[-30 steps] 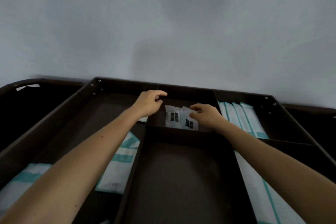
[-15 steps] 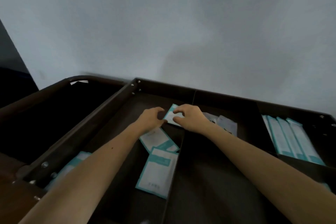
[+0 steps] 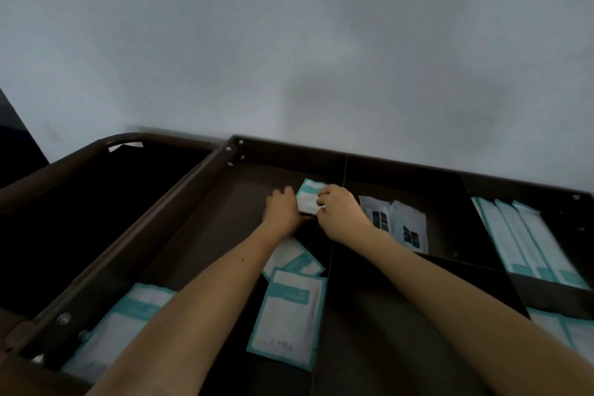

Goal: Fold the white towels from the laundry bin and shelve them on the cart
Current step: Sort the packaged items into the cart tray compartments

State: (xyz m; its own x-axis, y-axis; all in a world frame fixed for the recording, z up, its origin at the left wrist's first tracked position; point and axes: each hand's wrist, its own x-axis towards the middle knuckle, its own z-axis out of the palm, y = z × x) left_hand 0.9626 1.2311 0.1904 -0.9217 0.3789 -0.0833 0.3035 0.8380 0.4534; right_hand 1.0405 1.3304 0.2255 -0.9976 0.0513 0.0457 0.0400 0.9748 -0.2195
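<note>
- Change of station: one second ago both my hands worked in the far middle compartment of the cart, the right one at the two white sachets. They then crossed the divider into the left compartment and have been there for the last half second.
- Right hand: fingers curled, with thumb and fingertips pinching the right edge of a small packet, white with a teal band.
- Left hand: fingers curled against the left edge of the same packet. The back of the hand hides the fingertips, so I cannot tell whether it grips the packet or only steadies it.
- Small packet: at the far end of the left compartment, just beside the divider and between my two hands.
- Unmoved items: the sachets stay in the middle compartment. A large packet lies flat nearer to me. Another packet lies partly under my left forearm. The long packets remain in the right compartment.
- Task items: no white towels and no laundry bin are in view. The cart is directly below me, and its top tray shows only packets.
- Assessment: this step looks like sorting the tray's supplies, not folding. No progress on the towels can be read here. The packet must be set down and both hands freed before I turn to the bin.
</note>
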